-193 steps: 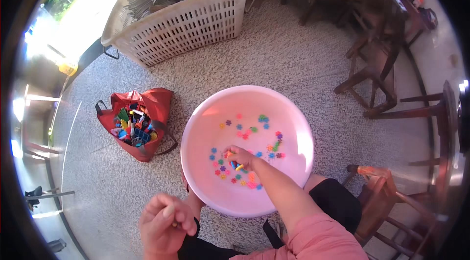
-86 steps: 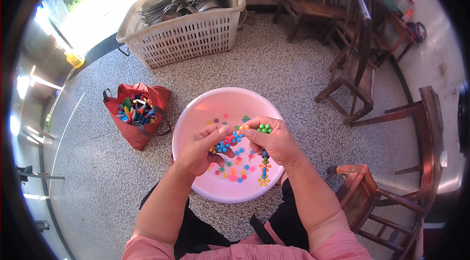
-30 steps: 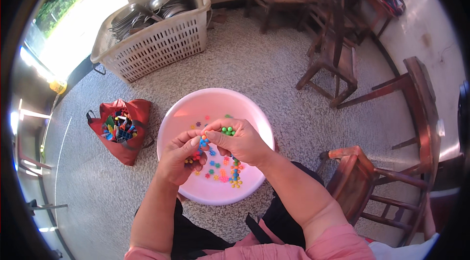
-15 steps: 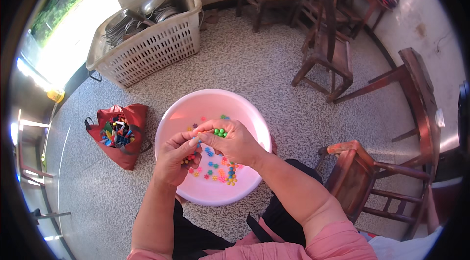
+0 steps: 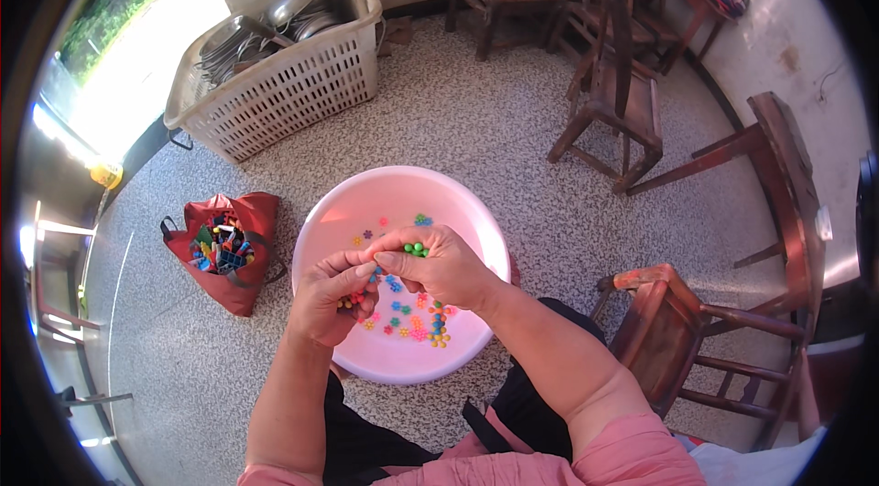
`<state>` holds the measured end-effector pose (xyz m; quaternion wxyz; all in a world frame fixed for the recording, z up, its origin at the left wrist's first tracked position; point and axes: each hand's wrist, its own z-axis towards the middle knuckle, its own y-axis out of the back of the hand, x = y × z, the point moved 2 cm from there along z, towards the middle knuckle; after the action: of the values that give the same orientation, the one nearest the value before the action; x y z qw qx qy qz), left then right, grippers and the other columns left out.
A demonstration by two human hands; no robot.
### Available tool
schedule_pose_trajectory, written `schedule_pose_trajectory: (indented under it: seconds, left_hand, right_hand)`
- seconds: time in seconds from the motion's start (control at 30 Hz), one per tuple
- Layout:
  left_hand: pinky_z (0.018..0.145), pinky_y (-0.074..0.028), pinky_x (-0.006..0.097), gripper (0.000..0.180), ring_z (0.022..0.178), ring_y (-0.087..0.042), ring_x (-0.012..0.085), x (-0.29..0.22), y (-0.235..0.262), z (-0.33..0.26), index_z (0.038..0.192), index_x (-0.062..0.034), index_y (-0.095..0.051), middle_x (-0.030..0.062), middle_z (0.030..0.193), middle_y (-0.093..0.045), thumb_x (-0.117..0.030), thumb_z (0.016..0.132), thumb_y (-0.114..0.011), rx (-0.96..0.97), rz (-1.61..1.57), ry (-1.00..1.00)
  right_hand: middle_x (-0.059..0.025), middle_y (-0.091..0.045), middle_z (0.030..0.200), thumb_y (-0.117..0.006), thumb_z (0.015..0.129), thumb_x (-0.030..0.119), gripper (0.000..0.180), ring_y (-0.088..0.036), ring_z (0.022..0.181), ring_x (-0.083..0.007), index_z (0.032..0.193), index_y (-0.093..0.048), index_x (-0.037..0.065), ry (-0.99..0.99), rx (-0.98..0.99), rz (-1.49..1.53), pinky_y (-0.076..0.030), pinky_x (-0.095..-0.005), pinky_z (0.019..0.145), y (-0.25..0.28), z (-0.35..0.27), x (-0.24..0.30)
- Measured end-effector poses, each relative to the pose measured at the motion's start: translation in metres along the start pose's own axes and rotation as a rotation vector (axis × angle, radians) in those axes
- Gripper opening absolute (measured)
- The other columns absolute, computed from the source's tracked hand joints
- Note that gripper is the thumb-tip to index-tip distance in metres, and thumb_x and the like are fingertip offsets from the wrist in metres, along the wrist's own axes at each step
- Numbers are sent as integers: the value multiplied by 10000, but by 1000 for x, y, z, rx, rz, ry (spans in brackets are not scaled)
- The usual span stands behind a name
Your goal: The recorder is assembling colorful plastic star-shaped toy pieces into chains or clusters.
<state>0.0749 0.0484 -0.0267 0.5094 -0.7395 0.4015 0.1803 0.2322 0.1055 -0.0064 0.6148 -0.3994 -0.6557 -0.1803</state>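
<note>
Two grips pinching closed, tip to tip | left hand point(image 5: 331, 298) curling round red-and-yellow pieces point(image 5: 353, 300); right hand point(image 5: 450, 268) clasping coloured chain point(image 5: 439, 325), dangling below it, green piece point(image 5: 416, 250) showing by its thumb | fingers covering more of the join than a second ago, leaving locking unclear | pink basin point(image 5: 465, 211) sitting under grip, loose flowers point(image 5: 395, 285) inside

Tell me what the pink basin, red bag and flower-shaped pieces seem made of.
Pink basin: probably smooth plastic, given its even colour and soft sheen. Red bag: likely slightly shiny fabric; it sags and creases. Flower-shaped pieces: apparently plastic, from their even, bright colours; finish unclear.
</note>
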Motion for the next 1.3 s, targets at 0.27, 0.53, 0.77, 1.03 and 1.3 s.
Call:
schedule_pose_trajectory:
  seconds: [0.27, 0.53, 0.77, 1.03, 1.3]
  left_hand:
    - [390, -372, 224, 114, 484, -537, 142, 0, 2, 1, 903, -26, -600, 71, 685, -585, -59, 795, -613, 16, -35, 29]
    - [399, -365, 222, 122, 485, -520, 142, 1, 6, 2, 913, -19, -589, 70, 686, -582, -70, 803, -593, 46, -39, 33]
    - [536, -513, 271, 187, 700, -607, 171, 2, 6, 6, 1007, -68, -542, 75, 876, -594, -170, 851, -550, -30, -189, 44]
    - [723, -547, 323, 232, 893, -607, 224, -1, -5, 5, 1052, -6, -519, 116, 997, -568, -149, 883, -448, 27, -298, 73]
    - [769, -533, 302, 304, 936, -583, 222, 3, 0, 10, 1157, 33, -446, 140, 1032, -537, -85, 883, -387, 107, -311, 55]
  right_hand:
    - [12, -560, 698, -591, 854, 153, 159, -461, 534, -41, 946, -638, 32, -17, 27, 46, -391, -182, 480, 2, 0, -1]
    - [10, -554, 694, -585, 859, 170, 176, -461, 518, -45, 947, -640, 28, -34, 52, 172, -377, -179, 459, 3, 3, -6]
    - [2, -552, 694, -589, 861, 210, 212, -452, 502, -35, 989, -635, 46, 4, -48, 164, -372, -164, 444, 8, 3, -3]
    - [21, -571, 709, -590, 861, 204, 216, -438, 497, -12, 1020, -624, 60, 82, -136, -18, -359, -147, 437, 1, 5, -1]
    - [-163, -577, 1027, -650, 777, 136, 260, -544, 998, -231, 1030, -635, 81, 437, -145, -613, -464, -317, 795, 0, 4, -4]
